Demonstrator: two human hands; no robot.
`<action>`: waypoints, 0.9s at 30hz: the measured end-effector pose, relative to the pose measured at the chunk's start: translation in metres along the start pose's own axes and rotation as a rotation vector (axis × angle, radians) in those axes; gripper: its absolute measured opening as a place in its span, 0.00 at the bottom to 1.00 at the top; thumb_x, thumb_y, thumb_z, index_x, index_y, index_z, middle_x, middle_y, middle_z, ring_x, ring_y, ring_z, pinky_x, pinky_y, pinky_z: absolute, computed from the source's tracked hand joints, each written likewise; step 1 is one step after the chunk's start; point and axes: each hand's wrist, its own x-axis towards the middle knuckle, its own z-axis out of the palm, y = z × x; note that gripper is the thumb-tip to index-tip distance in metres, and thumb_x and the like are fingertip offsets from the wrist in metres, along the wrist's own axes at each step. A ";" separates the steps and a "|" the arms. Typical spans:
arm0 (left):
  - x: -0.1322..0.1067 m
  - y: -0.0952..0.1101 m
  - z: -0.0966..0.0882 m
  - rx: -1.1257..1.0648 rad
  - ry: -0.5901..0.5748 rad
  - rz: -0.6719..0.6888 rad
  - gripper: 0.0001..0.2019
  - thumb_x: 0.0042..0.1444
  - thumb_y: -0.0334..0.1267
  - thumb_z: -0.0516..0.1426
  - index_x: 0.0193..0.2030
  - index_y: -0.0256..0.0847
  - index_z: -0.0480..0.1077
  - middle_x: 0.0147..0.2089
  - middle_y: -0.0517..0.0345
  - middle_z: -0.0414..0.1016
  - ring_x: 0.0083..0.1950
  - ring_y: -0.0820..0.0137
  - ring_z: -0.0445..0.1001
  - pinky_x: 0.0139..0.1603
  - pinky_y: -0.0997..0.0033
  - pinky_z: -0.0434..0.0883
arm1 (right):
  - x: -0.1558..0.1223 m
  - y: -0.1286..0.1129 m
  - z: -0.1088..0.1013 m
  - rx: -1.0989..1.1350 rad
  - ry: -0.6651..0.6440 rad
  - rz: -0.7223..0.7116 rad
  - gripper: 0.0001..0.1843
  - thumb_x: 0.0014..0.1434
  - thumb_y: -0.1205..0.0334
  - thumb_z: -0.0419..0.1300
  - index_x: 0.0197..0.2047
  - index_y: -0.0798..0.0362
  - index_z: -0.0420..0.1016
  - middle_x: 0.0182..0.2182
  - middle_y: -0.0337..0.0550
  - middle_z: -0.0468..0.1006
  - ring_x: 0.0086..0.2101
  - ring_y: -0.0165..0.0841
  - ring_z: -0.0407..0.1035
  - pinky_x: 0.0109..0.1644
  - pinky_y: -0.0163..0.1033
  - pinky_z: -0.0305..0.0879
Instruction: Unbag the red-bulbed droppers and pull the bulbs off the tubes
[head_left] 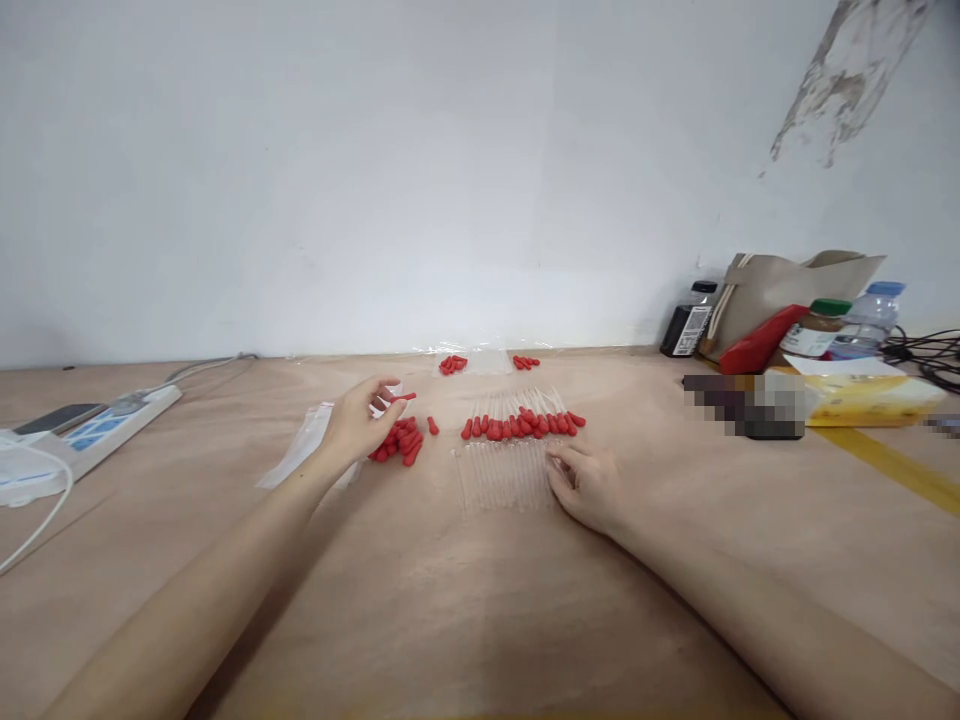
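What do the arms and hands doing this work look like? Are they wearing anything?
They are a person's: the left hand and right hand are both bare, with no gloves. Each forearm in view, left forearm and right forearm, shows no sleeve, watch or cable. Any rings are too small to tell.

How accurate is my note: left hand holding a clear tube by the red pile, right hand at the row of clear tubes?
Not quite: the head view shows the left hand holding a small red piece, not a clear tube. The red pile by it and the right hand at the row of clear tubes are as you say.
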 end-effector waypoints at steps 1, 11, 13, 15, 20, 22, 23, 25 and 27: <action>0.006 -0.001 0.004 0.014 -0.011 -0.013 0.16 0.49 0.45 0.53 0.44 0.42 0.67 0.35 0.59 0.72 0.32 0.71 0.71 0.34 0.71 0.68 | 0.000 -0.001 0.001 0.034 -0.003 0.002 0.12 0.53 0.62 0.52 0.39 0.54 0.72 0.31 0.44 0.73 0.32 0.32 0.67 0.35 0.36 0.58; 0.032 -0.019 0.027 0.160 -0.138 -0.105 0.13 0.47 0.47 0.54 0.35 0.41 0.68 0.34 0.58 0.75 0.34 0.70 0.72 0.33 0.72 0.66 | 0.000 -0.006 0.000 0.199 -0.027 -0.036 0.17 0.48 0.56 0.58 0.39 0.57 0.71 0.32 0.47 0.69 0.34 0.35 0.65 0.39 0.40 0.64; 0.030 -0.020 0.028 0.196 -0.148 -0.102 0.12 0.47 0.47 0.54 0.34 0.42 0.67 0.35 0.59 0.75 0.33 0.69 0.72 0.33 0.72 0.65 | -0.001 -0.006 -0.001 0.197 -0.039 -0.037 0.18 0.48 0.55 0.58 0.39 0.58 0.71 0.33 0.47 0.69 0.35 0.35 0.65 0.40 0.40 0.63; 0.027 -0.018 0.029 0.226 -0.175 -0.092 0.11 0.47 0.47 0.54 0.33 0.43 0.67 0.34 0.60 0.75 0.34 0.69 0.72 0.34 0.72 0.65 | -0.001 -0.007 -0.001 0.193 -0.050 -0.030 0.18 0.48 0.54 0.58 0.39 0.58 0.72 0.32 0.47 0.69 0.35 0.35 0.65 0.40 0.40 0.63; 0.021 -0.006 0.031 0.289 -0.269 -0.059 0.09 0.47 0.46 0.53 0.30 0.44 0.68 0.32 0.61 0.75 0.33 0.68 0.72 0.34 0.71 0.64 | 0.000 -0.005 0.000 0.200 -0.020 0.001 0.16 0.50 0.54 0.56 0.37 0.57 0.73 0.31 0.46 0.67 0.33 0.34 0.65 0.38 0.40 0.64; 0.018 -0.001 0.032 0.317 -0.294 -0.052 0.08 0.46 0.45 0.53 0.28 0.44 0.68 0.31 0.61 0.75 0.33 0.67 0.73 0.37 0.69 0.64 | 0.000 -0.004 0.000 0.207 -0.011 0.005 0.15 0.51 0.54 0.56 0.36 0.57 0.73 0.31 0.46 0.67 0.31 0.33 0.64 0.37 0.39 0.64; 0.017 0.001 0.032 0.332 -0.303 -0.051 0.08 0.46 0.44 0.53 0.28 0.44 0.68 0.30 0.61 0.75 0.34 0.66 0.73 0.39 0.67 0.64 | 0.001 -0.004 0.001 0.213 -0.014 0.006 0.15 0.51 0.54 0.56 0.36 0.57 0.73 0.31 0.46 0.67 0.31 0.32 0.64 0.36 0.39 0.64; 0.016 0.003 0.032 0.358 -0.313 -0.052 0.08 0.45 0.44 0.54 0.26 0.44 0.68 0.29 0.60 0.75 0.36 0.63 0.73 0.44 0.62 0.62 | 0.002 -0.003 0.000 0.229 -0.031 0.018 0.15 0.53 0.54 0.54 0.36 0.57 0.73 0.30 0.45 0.67 0.29 0.31 0.64 0.34 0.38 0.63; 0.016 0.005 0.032 0.378 -0.311 -0.056 0.07 0.44 0.43 0.54 0.26 0.44 0.69 0.31 0.59 0.75 0.39 0.61 0.72 0.47 0.58 0.60 | 0.002 -0.003 0.000 0.253 -0.051 0.042 0.15 0.54 0.54 0.53 0.36 0.56 0.74 0.30 0.44 0.67 0.27 0.30 0.63 0.32 0.37 0.63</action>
